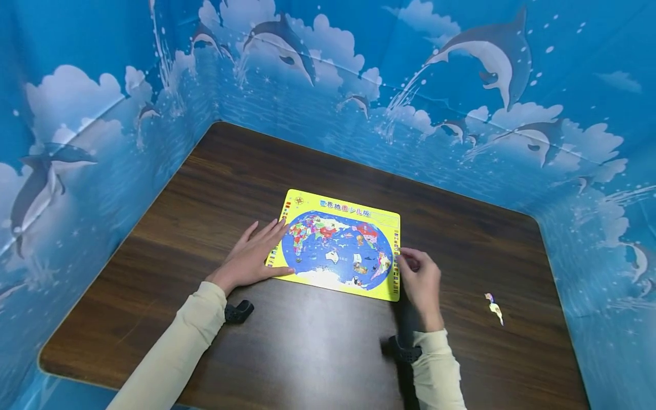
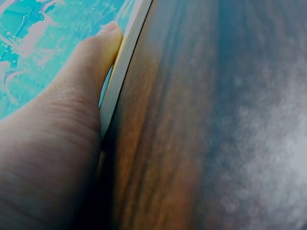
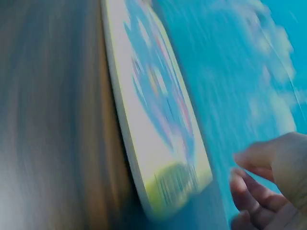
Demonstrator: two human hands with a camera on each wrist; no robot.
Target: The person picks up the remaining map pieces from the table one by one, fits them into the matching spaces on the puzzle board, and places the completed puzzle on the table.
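Observation:
A yellow-bordered world map puzzle board (image 1: 343, 287) lies flat on the table. My left hand (image 1: 253, 256) rests at its left end, fingers straight, with the thumb along the near edge. In the left wrist view the thumb (image 2: 91, 62) touches the board's edge (image 2: 122, 64). Beside the board's right edge is my right hand (image 1: 422, 279), its fingers loosely bent. In the right wrist view thumb and forefinger of the right hand (image 3: 268, 182) come close together, and nothing shows between them. The board (image 3: 165, 187) is blurred there.
To the right on the dark wooden table (image 1: 287, 347) lie small puzzle pieces (image 1: 495, 310), close together. A blue curtain (image 1: 307, 108) printed with dolphins surrounds the table's back and sides. Dark wrist straps (image 1: 240, 312) are on both wrists.

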